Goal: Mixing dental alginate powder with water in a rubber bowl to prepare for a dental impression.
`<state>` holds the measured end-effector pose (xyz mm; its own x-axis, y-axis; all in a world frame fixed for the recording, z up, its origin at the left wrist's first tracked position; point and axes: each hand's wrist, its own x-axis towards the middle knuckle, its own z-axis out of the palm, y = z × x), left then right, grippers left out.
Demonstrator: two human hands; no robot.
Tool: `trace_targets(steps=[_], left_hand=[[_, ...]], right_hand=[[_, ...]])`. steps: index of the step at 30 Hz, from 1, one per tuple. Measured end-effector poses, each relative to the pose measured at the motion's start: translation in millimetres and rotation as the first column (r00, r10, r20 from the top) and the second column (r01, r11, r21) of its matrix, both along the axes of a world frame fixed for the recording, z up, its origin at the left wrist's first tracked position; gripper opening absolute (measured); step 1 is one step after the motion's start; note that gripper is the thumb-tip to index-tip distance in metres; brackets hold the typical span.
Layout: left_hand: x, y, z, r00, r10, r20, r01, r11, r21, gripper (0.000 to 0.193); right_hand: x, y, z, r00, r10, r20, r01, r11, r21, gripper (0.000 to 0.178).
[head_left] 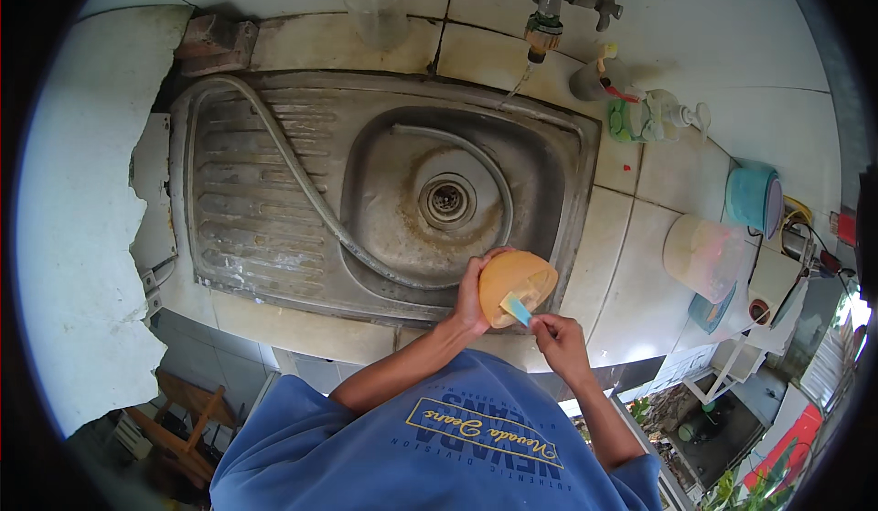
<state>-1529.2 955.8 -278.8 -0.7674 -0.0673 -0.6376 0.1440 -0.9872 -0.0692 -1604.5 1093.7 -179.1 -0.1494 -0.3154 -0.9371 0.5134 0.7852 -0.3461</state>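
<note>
Left hand (471, 296) curled round the side of an orange bowl (498, 273), partly closed, fingers wrapped up toward its far edge, and the bowl is tipped so its mouth leans across to the other side. In comes the right hand (560, 344), thumb and fingers closed in a pinch on a small blue-and-yellow piece (519, 309), sponge or scraper, hard to tell; its yellow end sits inside the bowl's mouth. All of this is held up at the near edge of the sink, just right of the middle!

Below, a steel sink (535, 227) with stained sides and a round drain (447, 200), a grey hose (306, 186) looping over the ribbed drainboard (261, 236) and curling into the basin. Up top, a thin trickle of water runs from the tap (544, 26). Around it, the tiled bench (608, 278): a clear pump bottle (377, 12) at the back, a brick (217, 44) in the far left corner, a green-and-clear pump bottle (654, 118) right of the tap, then a teal container (750, 197) and a pinkish tub (702, 255) further right. A jagged-edged pale panel (91, 200) fills the left, wooden furniture (187, 429) below it.
</note>
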Motion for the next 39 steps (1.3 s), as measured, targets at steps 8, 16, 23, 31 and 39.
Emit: trace_targets(steps=[8, 16, 23, 31, 39], left_hand=[[-5.9, -3.8, -2.3, 1.000, 0.006, -0.027, -0.006, 1.000, 0.008, 0.039], [-22.4, -41.2, 1.3, 0.987, 0.141, -0.077, -0.150, 0.979, -0.138, 0.044], [-11.4, -62.6, 2.5, 0.967, 0.184, -0.176, -0.222, 0.948, -0.228, 0.046], [-3.8, -49.7, 27.5, 0.965, 0.229, -0.126, -0.258, 0.912, -0.318, 0.054], [13.4, -39.7, 49.1, 0.964, 0.166, -0.207, -0.234, 0.900, -0.369, 0.059]], right_hand=[[-6.0, 15.0, -27.2, 0.658, 0.267, -0.705, -0.338, 0.940, 0.040, 0.025], [-37.4, -26.7, -27.0, 0.245, 0.320, -0.915, -0.484, 0.858, 0.171, 0.027], [-51.9, -51.0, -16.4, 0.097, 0.305, -0.947, -0.563, 0.801, 0.200, 0.027], [-36.9, -47.8, 4.0, 0.132, 0.277, -0.952, -0.544, 0.823, 0.164, 0.023], [-44.7, -36.1, 53.8, -0.389, -0.087, -0.917, -0.678, 0.701, 0.221, 0.012]])
